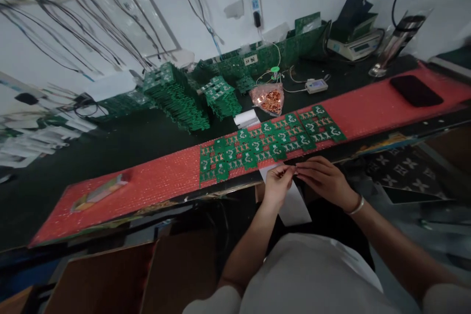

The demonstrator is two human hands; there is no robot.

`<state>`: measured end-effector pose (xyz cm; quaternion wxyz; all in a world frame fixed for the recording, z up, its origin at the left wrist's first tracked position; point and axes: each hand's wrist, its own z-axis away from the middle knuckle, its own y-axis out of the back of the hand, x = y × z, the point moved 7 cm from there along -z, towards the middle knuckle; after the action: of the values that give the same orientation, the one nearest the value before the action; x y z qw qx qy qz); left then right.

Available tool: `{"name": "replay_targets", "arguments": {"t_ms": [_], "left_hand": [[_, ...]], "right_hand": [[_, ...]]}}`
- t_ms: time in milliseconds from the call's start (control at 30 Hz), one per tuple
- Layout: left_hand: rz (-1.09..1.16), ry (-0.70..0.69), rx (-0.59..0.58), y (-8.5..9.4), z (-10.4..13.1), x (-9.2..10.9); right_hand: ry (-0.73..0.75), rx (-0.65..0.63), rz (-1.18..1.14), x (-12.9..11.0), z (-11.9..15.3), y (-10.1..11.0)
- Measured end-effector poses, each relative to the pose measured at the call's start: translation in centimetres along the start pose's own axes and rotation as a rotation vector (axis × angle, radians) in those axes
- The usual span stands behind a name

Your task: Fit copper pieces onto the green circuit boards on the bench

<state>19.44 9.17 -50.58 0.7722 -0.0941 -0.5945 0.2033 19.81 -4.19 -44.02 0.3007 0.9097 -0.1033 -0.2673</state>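
Both hands meet over the front edge of the bench, just below a row of green circuit boards lying on a red bubble-wrap mat. My left hand is closed in a pinch, with small coppery bits partly showing at its fingers. Touching its fingertips, my right hand has thumb and fingers pressed together; what they hold is too small to name. A white paper strip lies beneath the hands. Behind the boards sits a clear bag of copper-coloured parts.
Tall stacks of green boards and a shorter stack stand behind the mat. A white roll, a black pouch, a steel flask and a scale are on the bench. Cardboard boxes stand below.
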Motion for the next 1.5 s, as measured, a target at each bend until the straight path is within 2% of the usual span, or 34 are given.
{"name": "replay_targets", "arguments": {"t_ms": [167, 333, 533, 700, 767, 900, 1000, 1133, 1267, 1367, 1500], "left_hand": [[-0.054, 0.031, -0.038, -0.8, -0.1, -0.9], [-0.065, 0.07, -0.043, -1.4, -0.4, -1.6], [-0.05, 0.16, -0.09, -2.6, -0.7, -2.6], [-0.043, 0.143, -0.086, -2.6, -1.2, -2.6], [0.019, 0.194, -0.11, -2.9, -1.3, -2.9], [0.202, 0.337, -0.133, -3.6, -1.2, -4.1], [0.12, 0.296, -0.102, -3.2, -1.6, -4.3], [-0.12, 0.194, -0.117, -2.6, -2.2, -4.2], [-0.199, 0.131, -0.15, -2.7, -2.5, -3.9], [-0.073, 0.207, -0.14, -3.0, -2.4, -4.1], [0.343, 0.333, -0.134, -3.7, -1.9, -4.2]], "right_hand": [[0.013, -0.054, -0.04, 0.1, 0.1, 0.7], [-0.038, -0.095, -0.051, 0.9, 0.3, 0.9], [-0.106, -0.026, -0.024, 2.3, 0.7, 1.3], [-0.143, -0.107, -0.093, 3.1, 1.4, 1.1], [-0.185, -0.114, -0.116, 3.5, 1.6, 1.2], [-0.19, -0.016, -0.085, 3.6, 1.8, 1.8], [-0.143, -0.035, -0.075, 3.6, 1.5, 2.0], [-0.073, -0.185, -0.141, 3.4, 1.0, 2.0], [-0.054, -0.271, -0.166, 3.2, 0.7, 2.0], [-0.075, -0.308, -0.168, 4.8, 0.4, 1.9], [-0.148, -0.168, -0.003, 11.0, -0.4, 3.7]]}}
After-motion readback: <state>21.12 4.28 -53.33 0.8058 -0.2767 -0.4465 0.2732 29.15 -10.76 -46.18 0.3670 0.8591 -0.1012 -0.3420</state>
